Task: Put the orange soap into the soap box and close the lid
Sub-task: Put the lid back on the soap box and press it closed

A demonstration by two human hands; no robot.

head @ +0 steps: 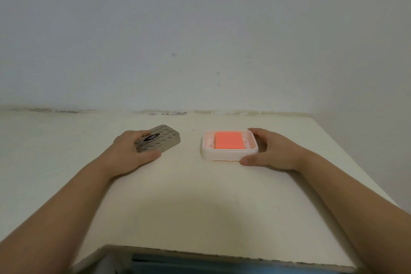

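Note:
An orange soap [229, 140] lies flat inside a white soap box [224, 155] that stands uncovered on the table, right of centre. My right hand [269, 151] wraps the box's right end, thumb at the near corner and fingers behind the far corner. To the left, the grey-brown lid [162, 139], dotted with round bumps and bearing a dark label, is tilted with its near-left end raised. My left hand [131, 151] grips that end, fingers on top and thumb along the near edge.
The cream table [200, 202] ends at a wall behind the objects. Its right edge [347, 158] runs diagonally past my right forearm. The near edge sits close to my body, with something blue below it.

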